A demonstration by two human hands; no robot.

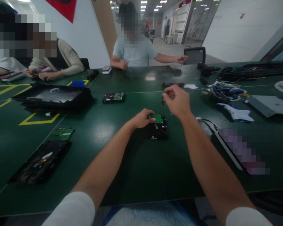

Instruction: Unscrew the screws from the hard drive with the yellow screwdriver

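A black hard drive [157, 131] with a green circuit board [157, 118] at its far end lies on the table before me. My left hand [142, 118] grips its left side near the far end, the thumb over the board's edge. Above and to the right of the drive, my right hand [178, 101] pinches a small screwdriver [163, 99] with yellow and dark parts. The screwdriver points down beyond the drive; its tip is too blurred to make out.
At left lie another hard drive [43, 161], a loose circuit board [64, 133] and a black tray-like casing [54, 97]. A third drive [113, 97] sits farther back. On the right are a power bank-like device [230, 150], gloves [238, 113] and a metal box [271, 105]. Co-workers sit opposite.
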